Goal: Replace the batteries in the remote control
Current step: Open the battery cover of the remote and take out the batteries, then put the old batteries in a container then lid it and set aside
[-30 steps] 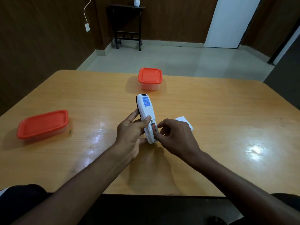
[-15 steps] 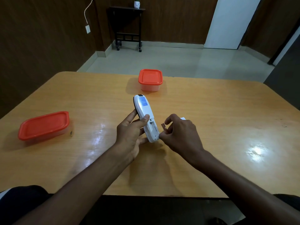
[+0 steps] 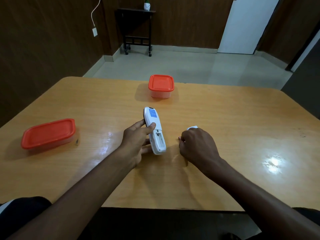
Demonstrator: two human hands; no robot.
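Observation:
My left hand [image 3: 136, 141] holds a white remote control [image 3: 154, 129] back side up above the wooden table [image 3: 225, 118]. Its battery compartment at the near end is uncovered and looks empty. A blue label sits near its far end. My right hand [image 3: 197, 146] is to the right of the remote, fingers closed, low over the table. A small tip of a battery [image 3: 179, 138] shows at its fingertips. The white battery cover [image 3: 192, 127] lies on the table just beyond that hand, mostly hidden by it.
A square orange-lidded container [image 3: 161, 85] stands at the table's far middle. A rectangular orange-lidded container [image 3: 49, 133] sits at the left. Beyond the table are a tiled floor, a dark side table with a small pot, and a white door.
My right hand pulled a battery out of the remote's compartment and moved right, away from the remote and down toward the table. The left hand tilted the remote slightly.

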